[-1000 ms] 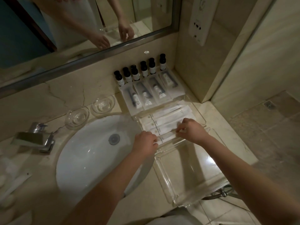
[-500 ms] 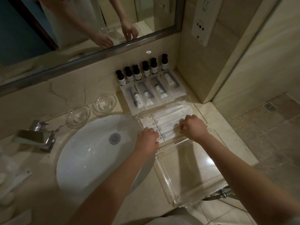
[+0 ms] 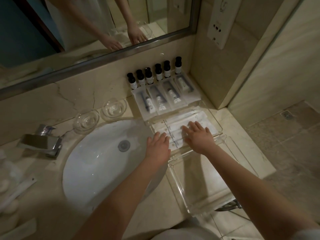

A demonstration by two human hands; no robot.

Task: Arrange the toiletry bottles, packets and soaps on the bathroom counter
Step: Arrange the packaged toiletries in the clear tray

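Left hand [image 3: 158,144]: fingers [image 3: 161,135] straight and together, tips pressing on the left ends of the long white packets [image 3: 173,126]; nothing gripped. The palm lies over the right rim of the sink basin [image 3: 97,163].

Right hand [image 3: 199,137]: fingers [image 3: 188,129] straight and slightly spread, laid flat on the middle of the same packets; nothing gripped.

The packets lie side by side, lengthwise left to right, inside a clear acrylic tray [image 3: 213,118] towards the right edge of the counter [image 3: 230,125]. A second clear tray [image 3: 178,187] sits just in front of it, at the front right corner, overhanging the front edge.

Behind the first tray, touching it, four clear packets holding small tubes [image 3: 166,97] lie in a row. Behind these, six small dark-capped bottles [image 3: 155,73] stand upright in a line against the back wall, in the back right corner.

Two glass dishes [image 3: 113,107] sit side by side at the back rim of the basin, left of the tube packets. A chrome faucet [image 3: 41,142] stands at the basin's left rim. White items [image 3: 17,187] lie at the counter's left edge, too blurred to identify.

The mirror [image 3: 86,23] above the back edge reflects both hands.
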